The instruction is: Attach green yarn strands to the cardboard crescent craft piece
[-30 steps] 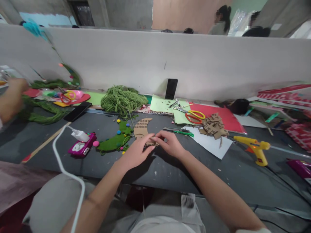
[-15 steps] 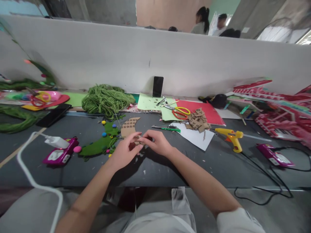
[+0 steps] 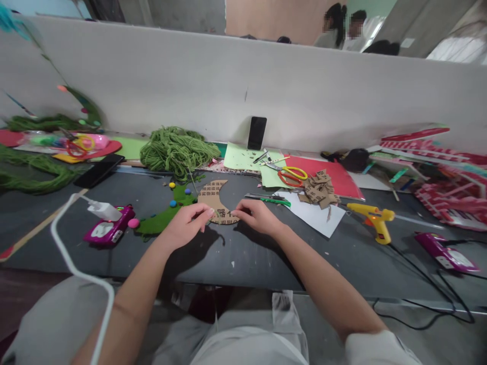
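The cardboard was laid lengthwise toward the far edge of the tabletop, hollow facing right. Left hand and right hand were curled; whether anything was pinched couldn't be told.

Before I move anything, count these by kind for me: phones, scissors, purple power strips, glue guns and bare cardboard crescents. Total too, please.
Phones: 2
Scissors: 2
Power strips: 2
Glue gun: 1
Cardboard crescent: 1
Total: 8

Left fingers and right fingers bent, apart
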### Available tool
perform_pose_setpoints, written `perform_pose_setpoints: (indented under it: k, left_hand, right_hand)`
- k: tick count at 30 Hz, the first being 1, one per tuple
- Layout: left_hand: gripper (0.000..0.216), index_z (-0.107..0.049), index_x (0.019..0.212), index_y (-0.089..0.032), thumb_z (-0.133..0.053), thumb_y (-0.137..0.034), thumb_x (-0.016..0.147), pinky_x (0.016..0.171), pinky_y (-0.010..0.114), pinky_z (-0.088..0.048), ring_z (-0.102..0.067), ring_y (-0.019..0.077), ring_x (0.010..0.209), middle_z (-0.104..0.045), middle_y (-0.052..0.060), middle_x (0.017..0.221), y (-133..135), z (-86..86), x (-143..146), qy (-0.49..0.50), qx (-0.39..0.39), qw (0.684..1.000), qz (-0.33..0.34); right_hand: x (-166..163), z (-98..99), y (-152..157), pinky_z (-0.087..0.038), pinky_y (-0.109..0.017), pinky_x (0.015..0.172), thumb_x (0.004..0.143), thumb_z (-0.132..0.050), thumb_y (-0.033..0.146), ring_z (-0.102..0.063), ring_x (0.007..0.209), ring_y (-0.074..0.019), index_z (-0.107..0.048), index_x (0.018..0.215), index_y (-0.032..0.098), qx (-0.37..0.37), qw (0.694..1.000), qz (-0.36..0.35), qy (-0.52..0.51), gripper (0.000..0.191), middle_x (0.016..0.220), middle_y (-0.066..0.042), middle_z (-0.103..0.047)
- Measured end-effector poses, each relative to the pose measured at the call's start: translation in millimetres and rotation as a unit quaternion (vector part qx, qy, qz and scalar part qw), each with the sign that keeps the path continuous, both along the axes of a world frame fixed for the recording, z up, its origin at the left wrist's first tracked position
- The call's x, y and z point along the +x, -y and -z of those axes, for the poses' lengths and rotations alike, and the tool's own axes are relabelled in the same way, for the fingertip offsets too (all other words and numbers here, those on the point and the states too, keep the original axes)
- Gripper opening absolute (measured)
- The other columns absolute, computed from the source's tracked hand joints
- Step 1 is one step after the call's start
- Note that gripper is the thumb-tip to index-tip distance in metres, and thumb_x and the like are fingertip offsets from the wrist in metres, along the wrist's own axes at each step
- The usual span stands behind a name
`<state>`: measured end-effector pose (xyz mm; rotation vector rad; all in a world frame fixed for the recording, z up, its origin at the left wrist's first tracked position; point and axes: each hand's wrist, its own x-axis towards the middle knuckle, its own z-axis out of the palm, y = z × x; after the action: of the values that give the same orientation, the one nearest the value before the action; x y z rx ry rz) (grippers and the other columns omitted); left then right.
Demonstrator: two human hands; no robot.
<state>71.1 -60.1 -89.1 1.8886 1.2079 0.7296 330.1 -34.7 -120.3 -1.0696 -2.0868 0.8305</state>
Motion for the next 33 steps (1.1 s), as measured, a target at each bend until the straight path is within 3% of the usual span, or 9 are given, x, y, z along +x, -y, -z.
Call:
perform_pose_setpoints:
  k: [3,6,9,13,23,29,33]
  left_hand:
    - [0.037,-0.060,0.079,-0.018,-0.051,-0.047,0.099,0.064,0.027,-0.037,-0.049,0.0144,0.066,-0.052,-0.003,0.067,1,3.9,1,-0.015,0.008,1.000,-0.001]
    - [0.037,-0.060,0.077,-0.017,-0.052,-0.045,0.099,0.067,0.027,-0.037,-0.050,0.0149,0.071,-0.055,-0.002,0.072,3,9.8,10,-0.024,0.014,0.999,0.018]
    - [0.035,-0.064,0.079,-0.017,-0.051,-0.044,0.099,0.068,0.028,-0.038,-0.052,0.0157,0.073,-0.059,-0.001,0.074,5,12.5,18,-0.026,-0.009,0.999,0.044]
    - [0.038,-0.064,0.079,-0.017,-0.048,-0.045,0.099,0.066,0.028,-0.037,-0.051,0.0160,0.071,-0.058,0.000,0.073,6,9.9,17,-0.040,-0.017,0.998,0.052]
    - [0.042,-0.051,0.067,-0.018,-0.049,-0.047,0.098,0.062,0.027,-0.033,-0.044,0.0146,0.065,-0.045,-0.002,0.065,3,10.8,13,-0.063,0.017,0.998,0.022]
    - [0.040,-0.056,0.071,-0.019,-0.045,-0.045,0.100,0.065,0.029,-0.034,-0.051,0.0170,0.068,-0.058,0.000,0.070,9,7.0,16,-0.118,-0.005,0.991,0.061]
    - [0.040,-0.058,0.071,-0.020,-0.043,-0.042,0.101,0.065,0.029,-0.035,-0.055,0.0187,0.068,-0.065,0.002,0.072,14,0.5,16,-0.148,-0.012,0.987,0.067]
  right_hand:
    - [0,-0.4,3,-0.048,-0.028,0.070,0.097,-0.062,0.044,-0.058,0.073,-0.0148,-0.067,0.111,0.017,0.005,1.000,-0.006,-0.018,0.031,0.093,-0.006,-0.068]
    - [-6,-0.7,10,-0.052,-0.029,0.076,0.089,-0.072,0.047,-0.063,0.085,-0.0169,-0.059,0.134,0.019,0.004,0.997,-0.047,-0.052,0.054,0.114,-0.010,-0.067]
    - [-17,-1.1,17,-0.052,-0.029,0.076,0.089,-0.073,0.048,-0.063,0.083,-0.0169,-0.067,0.126,0.022,-0.009,0.995,-0.086,-0.042,0.046,0.106,-0.007,-0.071]
    - [-22,-1.7,21,-0.048,-0.028,0.074,0.100,-0.059,0.041,-0.064,0.076,-0.0162,-0.074,0.108,0.021,0.008,0.996,-0.091,-0.012,0.026,0.096,-0.005,-0.077]
    - [-2,1.0,-1,-0.047,-0.030,0.073,0.099,-0.056,0.034,-0.064,0.077,-0.0187,-0.071,0.095,0.018,0.044,0.998,0.033,-0.015,0.023,0.088,-0.007,-0.075]
    - [6,8.4,-10,-0.047,-0.031,0.073,0.097,-0.052,0.029,-0.065,0.082,-0.0200,-0.070,0.103,0.017,0.015,0.999,0.045,0.014,0.022,0.094,-0.008,-0.074]
    - [8,9.8,-11,-0.045,-0.031,0.072,0.095,-0.057,0.029,-0.063,0.077,-0.0188,-0.071,0.095,0.018,0.016,0.998,0.038,0.046,0.019,0.089,-0.007,-0.074]
